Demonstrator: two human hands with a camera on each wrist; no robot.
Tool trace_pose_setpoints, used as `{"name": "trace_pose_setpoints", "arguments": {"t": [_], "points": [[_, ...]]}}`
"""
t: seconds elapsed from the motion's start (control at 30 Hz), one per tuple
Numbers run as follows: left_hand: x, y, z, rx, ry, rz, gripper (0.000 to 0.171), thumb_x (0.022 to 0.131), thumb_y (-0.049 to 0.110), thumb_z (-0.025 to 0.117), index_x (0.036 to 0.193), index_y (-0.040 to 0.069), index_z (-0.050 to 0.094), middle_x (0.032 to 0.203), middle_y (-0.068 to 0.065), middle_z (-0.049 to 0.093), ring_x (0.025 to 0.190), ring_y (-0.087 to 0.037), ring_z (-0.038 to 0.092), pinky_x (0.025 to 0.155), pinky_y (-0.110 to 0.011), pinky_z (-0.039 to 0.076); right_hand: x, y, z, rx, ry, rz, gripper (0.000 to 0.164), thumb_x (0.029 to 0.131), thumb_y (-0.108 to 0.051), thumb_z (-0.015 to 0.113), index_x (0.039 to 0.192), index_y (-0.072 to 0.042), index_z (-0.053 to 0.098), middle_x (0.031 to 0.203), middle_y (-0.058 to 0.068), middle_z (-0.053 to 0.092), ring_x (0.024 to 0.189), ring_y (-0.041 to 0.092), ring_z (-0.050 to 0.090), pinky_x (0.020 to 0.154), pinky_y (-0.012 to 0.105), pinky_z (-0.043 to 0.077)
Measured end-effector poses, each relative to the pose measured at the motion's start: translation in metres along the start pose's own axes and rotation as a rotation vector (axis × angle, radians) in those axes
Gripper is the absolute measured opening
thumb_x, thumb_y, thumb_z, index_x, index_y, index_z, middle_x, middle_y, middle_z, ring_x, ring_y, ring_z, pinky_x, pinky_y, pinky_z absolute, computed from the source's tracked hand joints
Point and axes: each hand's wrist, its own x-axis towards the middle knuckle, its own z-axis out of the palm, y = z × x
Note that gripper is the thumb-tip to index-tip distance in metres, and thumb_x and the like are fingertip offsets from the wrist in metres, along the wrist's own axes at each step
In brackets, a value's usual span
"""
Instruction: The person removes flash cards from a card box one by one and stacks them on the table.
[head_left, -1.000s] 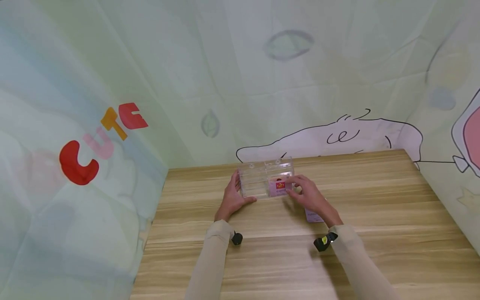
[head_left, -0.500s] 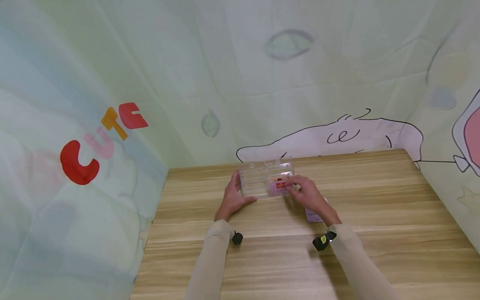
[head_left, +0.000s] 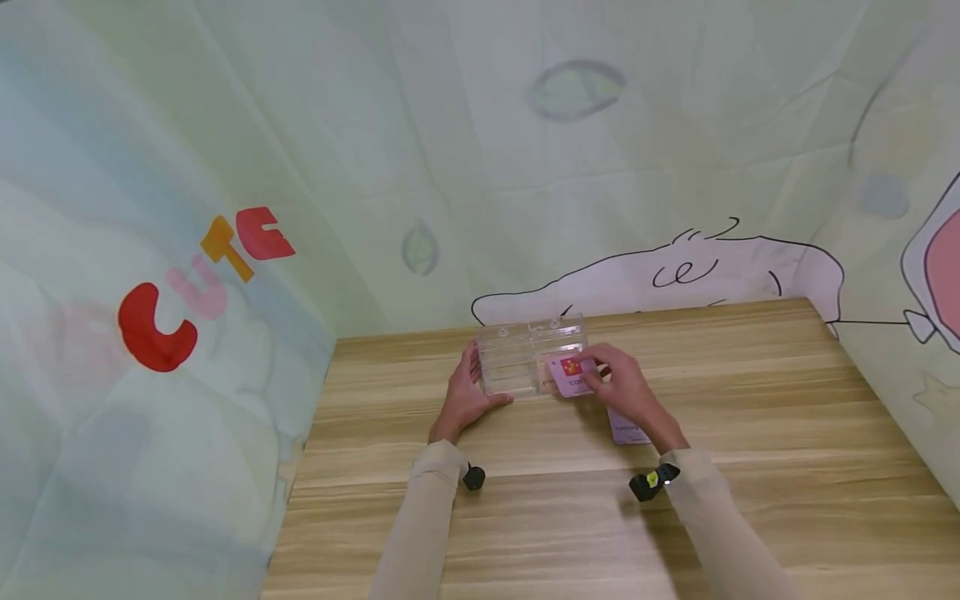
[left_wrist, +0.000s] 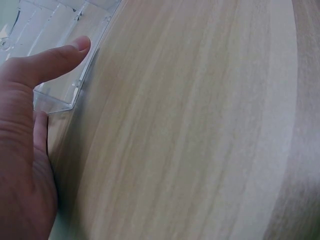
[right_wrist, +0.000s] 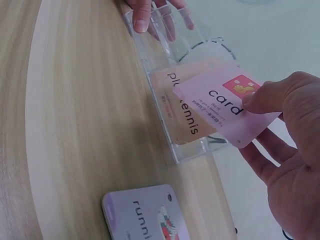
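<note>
A clear plastic box (head_left: 507, 360) with compartments stands near the table's back edge. My left hand (head_left: 462, 402) grips its left end, thumb along the front edge; in the left wrist view the thumb (left_wrist: 60, 61) lies over the clear wall. My right hand (head_left: 628, 390) pinches a pink flash card (right_wrist: 212, 100) marked "card" between thumb and fingers. That card is tilted over the box's right compartment. Behind it an orange flash card (right_wrist: 189, 131), its wording partly covered, sits in the compartment.
A stack of lilac flash cards (right_wrist: 142, 212), the top one reading "runni…", lies on the wooden table (head_left: 540, 533) under my right wrist. A printed cloth backdrop (head_left: 420, 167) rises behind and to the left of the table.
My right hand has drawn the pink card right and tilted it out of the right compartment, uncovering part of the orange card. The left hand and the box have stayed put.
</note>
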Motion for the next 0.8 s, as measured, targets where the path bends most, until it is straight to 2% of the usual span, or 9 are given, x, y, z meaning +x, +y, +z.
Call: {"name": "trace_pose_setpoints", "arguments": {"t": [0.23, 0.5, 0.8], "points": [[-0.001, 0.001, 0.000, -0.011, -0.011, -0.004, 0.125, 0.071, 0.020, 0.099, 0.165, 0.012, 0.017, 0.164, -0.017, 0.035, 0.149, -0.029, 0.038, 0.122, -0.038, 0.035, -0.005, -0.003, -0.012, 0.008, 0.003, 0.019, 0.033, 0.091, 0.006, 0.073, 0.121, -0.008, 0.071, 0.123, 0.011, 0.068, 0.106, 0.030, 0.066, 0.084, 0.044, 0.062], [0.000, 0.001, -0.001, 0.002, -0.011, -0.002, 0.125, 0.071, 0.022, 0.099, 0.165, 0.012, 0.017, 0.164, -0.018, 0.035, 0.149, -0.030, 0.038, 0.121, -0.040, 0.035, -0.014, 0.001, -0.027, -0.034, 0.016, 0.030, 0.033, 0.092, 0.004, 0.073, 0.124, -0.006, 0.069, 0.125, 0.013, 0.067, 0.103, 0.031, 0.067, 0.083, 0.046, 0.063], [0.000, 0.001, -0.001, -0.014, -0.013, -0.009, 0.126, 0.070, 0.018, 0.099, 0.165, 0.014, 0.017, 0.163, -0.017, 0.036, 0.149, -0.029, 0.039, 0.122, -0.039, 0.035, -0.025, 0.007, -0.037, -0.023, 0.002, 0.135, 0.037, 0.096, 0.000, 0.072, 0.132, -0.007, 0.065, 0.128, 0.015, 0.065, 0.097, 0.032, 0.069, 0.081, 0.045, 0.063]]}}
